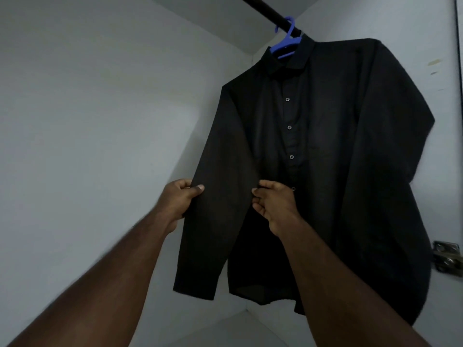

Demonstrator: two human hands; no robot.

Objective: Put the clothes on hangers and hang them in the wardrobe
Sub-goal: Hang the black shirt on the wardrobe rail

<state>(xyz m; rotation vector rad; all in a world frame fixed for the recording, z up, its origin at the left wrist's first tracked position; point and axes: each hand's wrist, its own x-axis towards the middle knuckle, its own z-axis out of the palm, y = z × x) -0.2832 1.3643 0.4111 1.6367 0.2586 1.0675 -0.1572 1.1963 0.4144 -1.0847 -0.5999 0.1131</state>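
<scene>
While both arms reach up into the wardrobe, the left hand (179,200) pinches the outer edge of a long black sleeve (213,211), thumb lying flat on the front of the cloth and the other fingers curled behind it. The right hand (271,204) sits just across that sleeve, its fingers curled round the fabric where the sleeve meets the shirt's front, close beside the lowest visible button. Between the two hands the sleeve hangs flat and smooth, its cuff well below them.

Above the hands the black shirt (338,146) hangs buttoned, collar up, on a blue plastic hanger (286,43) — only the hook and the neck of it show. That hook is looped over a dark rail (265,8) running under the wardrobe's top. The shirt's far shoulder lies close to the pale side wall (441,33) at the right, and a metal hinge (448,256) shows just past its hem — the back wall (87,121) at the left is plain and pale.
</scene>
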